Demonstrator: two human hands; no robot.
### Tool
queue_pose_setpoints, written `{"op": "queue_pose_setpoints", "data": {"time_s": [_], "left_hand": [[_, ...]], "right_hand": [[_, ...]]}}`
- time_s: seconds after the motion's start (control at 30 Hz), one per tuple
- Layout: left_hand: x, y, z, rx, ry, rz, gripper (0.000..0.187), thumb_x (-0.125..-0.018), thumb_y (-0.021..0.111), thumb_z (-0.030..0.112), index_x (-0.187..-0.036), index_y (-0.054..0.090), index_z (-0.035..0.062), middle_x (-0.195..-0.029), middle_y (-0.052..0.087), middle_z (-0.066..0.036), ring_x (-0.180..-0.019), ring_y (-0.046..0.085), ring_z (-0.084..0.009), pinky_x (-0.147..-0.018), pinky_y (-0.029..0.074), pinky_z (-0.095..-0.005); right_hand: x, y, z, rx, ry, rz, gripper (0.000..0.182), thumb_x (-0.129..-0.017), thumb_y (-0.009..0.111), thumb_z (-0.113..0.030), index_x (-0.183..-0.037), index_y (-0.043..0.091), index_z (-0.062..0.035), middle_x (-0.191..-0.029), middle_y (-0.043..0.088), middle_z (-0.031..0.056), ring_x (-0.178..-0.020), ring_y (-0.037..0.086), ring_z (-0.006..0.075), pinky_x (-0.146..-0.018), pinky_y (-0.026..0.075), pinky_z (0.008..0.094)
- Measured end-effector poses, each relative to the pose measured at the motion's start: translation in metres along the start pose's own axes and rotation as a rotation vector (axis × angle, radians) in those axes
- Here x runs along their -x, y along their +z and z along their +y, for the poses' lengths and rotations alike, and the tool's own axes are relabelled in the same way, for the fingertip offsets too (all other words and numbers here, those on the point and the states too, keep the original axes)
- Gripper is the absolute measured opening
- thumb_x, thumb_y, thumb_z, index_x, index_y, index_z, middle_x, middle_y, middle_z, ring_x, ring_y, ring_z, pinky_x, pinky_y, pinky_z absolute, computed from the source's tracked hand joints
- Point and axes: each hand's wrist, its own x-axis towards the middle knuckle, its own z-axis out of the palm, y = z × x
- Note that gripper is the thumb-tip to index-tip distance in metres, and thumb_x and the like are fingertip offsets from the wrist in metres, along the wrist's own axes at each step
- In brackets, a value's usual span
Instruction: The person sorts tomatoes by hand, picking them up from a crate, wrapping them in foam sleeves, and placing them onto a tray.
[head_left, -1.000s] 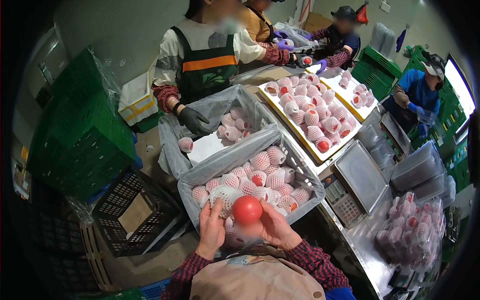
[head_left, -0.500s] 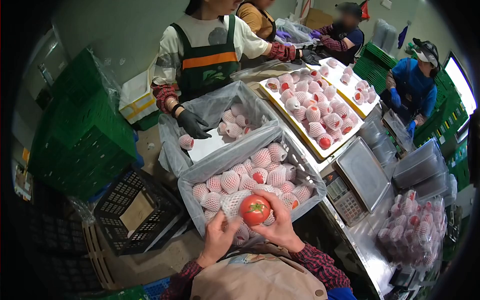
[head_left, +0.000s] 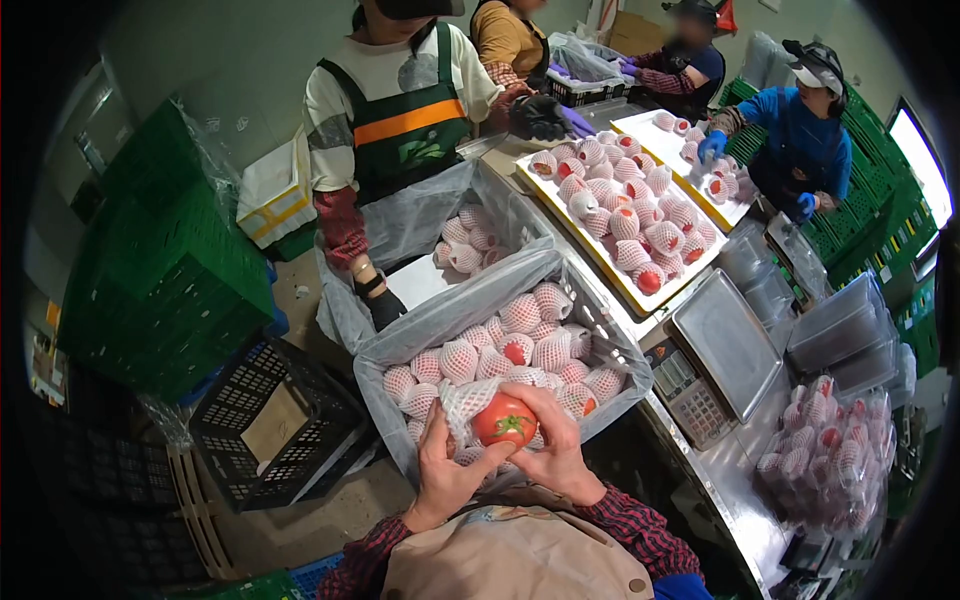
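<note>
The person holds a red tomato (head_left: pixel 504 419) between both hands, just above the near edge of a lined crate (head_left: pixel 590 310) full of netted fruit. The right hand (head_left: pixel 556 440) is closed around the tomato from the right side and from below. The left hand (head_left: pixel 447 462) grips a white foam net (head_left: pixel 458 399) at the tomato's left side, with the thumb touching the fruit. The green stem faces the camera.

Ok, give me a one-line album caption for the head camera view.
Both bare hands, left hand and right hand, hold a round red tomato half-sleeved in white foam netting above a plastic-lined crate.
</note>
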Motion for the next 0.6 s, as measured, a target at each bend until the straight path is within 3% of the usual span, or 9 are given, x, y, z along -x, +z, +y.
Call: {"op": "queue_pose_setpoints", "data": {"time_s": [0.07, 0.1, 0.17, 0.2, 0.27, 0.37, 0.5, 0.57, 0.6], "left_hand": [[-0.002, 0.004, 0.008, 0.055, -0.006, 0.116, 0.046, -0.086, 0.081, 0.009, -0.125, 0.061, -0.003, -0.12, 0.062, -0.012, -0.11, 0.063, -0.0201, -0.094, 0.051, -0.0338], [-0.004, 0.002, 0.007, 0.054, -0.007, 0.117, 0.046, -0.086, 0.081, 0.009, -0.125, 0.061, -0.003, -0.12, 0.062, -0.012, -0.11, 0.063, -0.0201, -0.094, 0.051, -0.0338], [-0.006, -0.006, 0.004, -0.178, -0.019, 0.177, 0.028, -0.094, 0.073, 0.011, -0.117, 0.066, -0.0036, -0.113, 0.065, -0.01, -0.102, 0.063, -0.0174, -0.089, 0.051, -0.0314], [-0.007, -0.008, 0.003, -0.177, -0.02, 0.178, 0.028, -0.094, 0.073, 0.011, -0.117, 0.066, -0.0036, -0.113, 0.065, -0.01, -0.102, 0.063, -0.0174, -0.089, 0.051, -0.0314], [-0.009, -0.009, 0.001, -0.09, -0.008, 0.204, 0.02, -0.099, 0.067, 0.012, -0.111, 0.068, -0.004, -0.103, 0.068, -0.006, -0.091, 0.061, -0.0131, -0.081, 0.049, -0.0285], [-0.007, -0.012, -0.001, -0.121, -0.043, 0.239, 0.019, -0.102, 0.064, 0.012, -0.112, 0.068, -0.0042, -0.094, 0.069, -0.003, -0.083, 0.057, -0.0076, -0.074, 0.048, -0.0256], [-0.008, -0.013, -0.007, -0.136, -0.033, 0.274, 0.022, -0.105, 0.061, 0.014, -0.113, 0.068, -0.0049, -0.09, 0.069, -0.002, -0.078, 0.052, -0.0058, -0.068, 0.046, -0.0248], [-0.005, -0.017, -0.012, -0.139, -0.019, 0.27, 0.022, -0.104, 0.061, 0.014, -0.115, 0.067, -0.0051, -0.09, 0.069, -0.002, -0.077, 0.051, -0.006, -0.067, 0.045, -0.0249], [0.0, -0.021, -0.015, -0.149, -0.056, 0.201, 0.024, -0.103, 0.062, 0.012, -0.119, 0.065, -0.0052, -0.094, 0.07, -0.004, -0.079, 0.054, -0.0072, -0.07, 0.047, -0.0256]], "right_hand": [[0.0, 0.0, -0.002, -0.083, 0.081, -0.034, 0.069, -0.072, 0.087, -0.004, -0.134, 0.059, -0.0023, -0.129, 0.063, 0.0154, -0.118, 0.062, 0.0333, -0.1, 0.051, 0.0398], [-0.001, -0.001, -0.003, -0.084, 0.081, -0.035, 0.069, -0.072, 0.087, -0.004, -0.134, 0.059, -0.0023, -0.129, 0.063, 0.0154, -0.118, 0.062, 0.0333, -0.1, 0.051, 0.0398], [-0.001, -0.004, -0.005, -0.155, 0.098, -0.079, 0.072, -0.074, 0.088, -0.004, -0.138, 0.056, -0.0036, -0.135, 0.058, 0.0141, -0.126, 0.058, 0.0294, -0.105, 0.049, 0.0382], [0.001, -0.004, -0.004, -0.154, 0.099, -0.08, 0.072, -0.074, 0.088, -0.004, -0.138, 0.056, -0.0036, -0.135, 0.058, 0.0141, -0.126, 0.058, 0.0294, -0.105, 0.049, 0.0382], [0.007, -0.005, -0.002, -0.413, 0.213, -0.099, 0.078, -0.076, 0.089, -0.005, -0.144, 0.051, -0.0041, -0.142, 0.052, 0.0122, -0.133, 0.053, 0.0249, -0.111, 0.046, 0.0377], [0.013, -0.008, 0.007, -0.672, 0.351, -0.062, 0.092, -0.07, 0.095, -0.009, -0.147, 0.046, -0.0015, -0.14, 0.055, 0.0131, -0.133, 0.053, 0.0241, -0.109, 0.047, 0.0384], [0.014, -0.016, 0.006, -0.779, 0.371, -0.059, 0.087, -0.075, 0.089, -0.001, -0.149, 0.044, -0.0023, -0.143, 0.051, 0.0125, -0.134, 0.051, 0.0226, -0.114, 0.044, 0.0392], [0.011, -0.022, 0.005, -0.764, 0.349, -0.115, 0.082, -0.086, 0.084, -0.018, -0.153, 0.039, -0.0022, -0.137, 0.055, 0.0158, -0.123, 0.059, 0.0236, -0.104, 0.05, 0.0381], [0.011, -0.023, 0.004, -0.762, 0.349, -0.111, 0.082, -0.086, 0.084, -0.018, -0.153, 0.039, -0.0022, -0.137, 0.055, 0.0158, -0.123, 0.059, 0.0236, -0.104, 0.05, 0.0381]]}}
